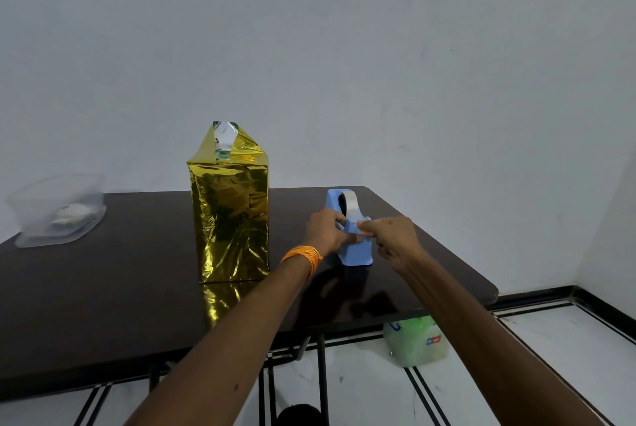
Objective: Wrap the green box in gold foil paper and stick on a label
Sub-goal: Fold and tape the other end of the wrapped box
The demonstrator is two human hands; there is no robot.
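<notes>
The box [230, 219] stands upright on the dark table [103, 305], wrapped in gold foil paper. Its top flaps stick up loosely, with a strip of silver underside and a bit of green showing at the peak. To its right sits a blue tape dispenser [354, 246] with a clear tape roll. My left hand [327, 231] grips the dispenser's left side, an orange thread band on its wrist. My right hand [389, 236] pinches the end of the tape at the dispenser's front cutter.
A clear plastic container [56, 210] with something white inside sits at the table's far left. A plastic bag [414, 343] with green contents lies on the tiled floor under the table's right edge. A white wall stands behind.
</notes>
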